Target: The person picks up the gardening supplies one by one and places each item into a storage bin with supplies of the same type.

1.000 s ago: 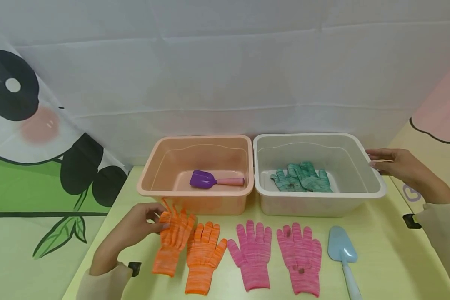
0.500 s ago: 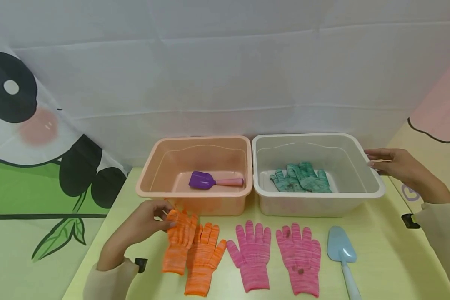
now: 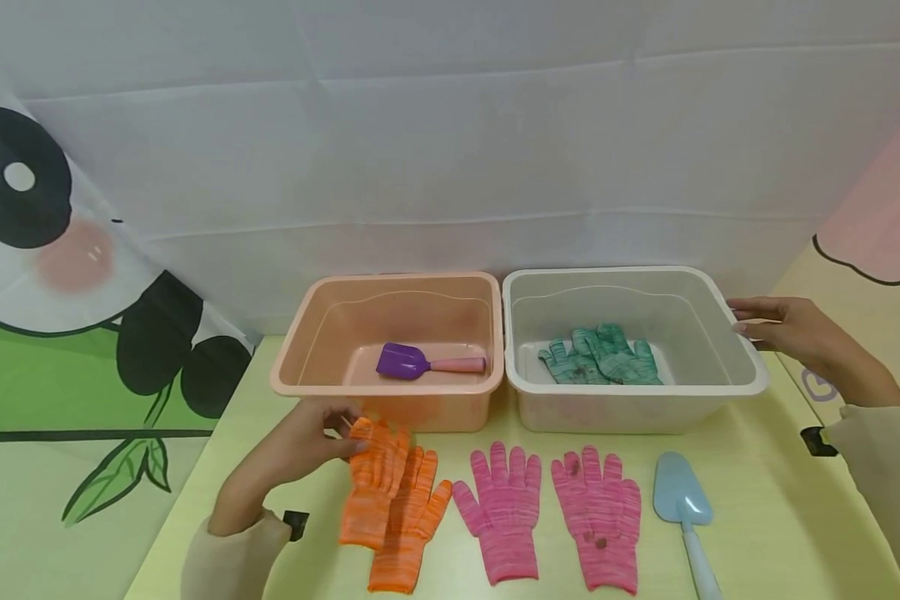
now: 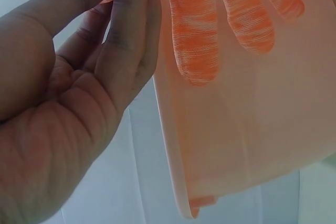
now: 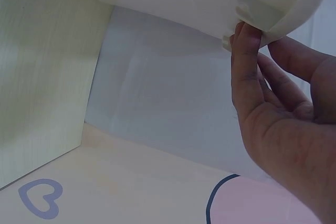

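Observation:
In the head view my left hand (image 3: 296, 448) pinches an orange knit glove (image 3: 375, 487) near its finger end. That glove hangs above the table, partly over a second orange glove (image 3: 412, 533) lying flat. In the left wrist view its fingers (image 4: 195, 40) dangle in front of the peach tub's wall (image 4: 236, 129). My right hand (image 3: 802, 329) grips the right rim of the white tub (image 3: 637, 390); in the right wrist view, fingers and thumb (image 5: 299, 59) close on the rim's edge. Inside that tub lie green gloves (image 3: 603, 357) with dark stains.
The peach tub (image 3: 386, 390), left of the white one, holds a purple scoop (image 3: 405, 361) with a pink handle. Two pink gloves (image 3: 506, 508) lie side by side, one of them stained (image 3: 603, 521). A light blue trowel (image 3: 682, 492) lies to their right. Behind hangs a pale cloth (image 3: 450, 150).
My left hand has moved right with the orange glove, which now overlaps the other orange glove more. My right hand has stayed on the white tub's rim.

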The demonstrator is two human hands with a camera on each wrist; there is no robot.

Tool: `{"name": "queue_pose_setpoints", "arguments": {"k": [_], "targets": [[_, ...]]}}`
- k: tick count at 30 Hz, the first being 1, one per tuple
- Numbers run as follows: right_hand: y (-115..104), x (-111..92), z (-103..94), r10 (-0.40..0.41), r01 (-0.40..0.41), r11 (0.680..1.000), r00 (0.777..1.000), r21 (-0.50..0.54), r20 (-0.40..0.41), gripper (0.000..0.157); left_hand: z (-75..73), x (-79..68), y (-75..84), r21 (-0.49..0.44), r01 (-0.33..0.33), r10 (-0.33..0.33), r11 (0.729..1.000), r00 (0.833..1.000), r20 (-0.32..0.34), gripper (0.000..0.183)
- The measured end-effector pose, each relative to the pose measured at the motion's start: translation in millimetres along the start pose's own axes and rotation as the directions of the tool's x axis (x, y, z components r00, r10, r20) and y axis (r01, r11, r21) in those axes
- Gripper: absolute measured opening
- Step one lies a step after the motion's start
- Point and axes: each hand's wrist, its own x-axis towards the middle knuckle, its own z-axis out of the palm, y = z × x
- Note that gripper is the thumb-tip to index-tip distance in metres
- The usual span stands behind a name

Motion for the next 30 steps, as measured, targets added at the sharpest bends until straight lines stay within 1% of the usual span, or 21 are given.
{"name": "queue_pose_setpoints", "arguments": {"k": [6, 10, 15, 22, 26, 30], "targets": [[1, 0, 0.6, 0.005, -0.005, 1.000, 1.000, -0.003, 0.001, 0.068, 3.5, 7.6, 7.5, 0.025, 0.024, -0.024, 0.999, 1.000, 0.016, 0.014], [1, 0, 1.4, -0.011, 0.011, 1.000, 1.000, 0.001, -0.011, 0.065, 5.9, 13.3, 12.2, 0.024, 0.029, -0.030, 0.999, 0.999, 0.032, 0.015], [0, 0, 0.6, -0.012, 0.012, 1.000, 1.000, 0.008, -0.017, 0.065, 9.9, 19.8, 14.7, 0.030, 0.009, -0.011, 1.000, 0.999, 0.043, 0.015], [-1, 0, -1.3, 0.010, -0.010, 0.999, 1.000, 0.032, -0.009, 0.069, 16.7, 28.2, 21.6, 0.082, -0.011, 0.007, 0.997, 0.999, 0.049, 0.017], [0, 0, -0.8, 0.020, -0.020, 1.000, 1.000, 0.023, 0.000, 0.070, 21.1, 33.5, 25.5, 0.078, -0.020, 0.015, 0.997, 0.997, 0.069, 0.016], [0, 0, 0.1, 0.020, -0.020, 1.000, 1.000, 0.020, 0.003, 0.070, 26.3, 38.4, 28.7, 0.085, -0.055, 0.049, 0.995, 0.996, 0.077, 0.015]]}}
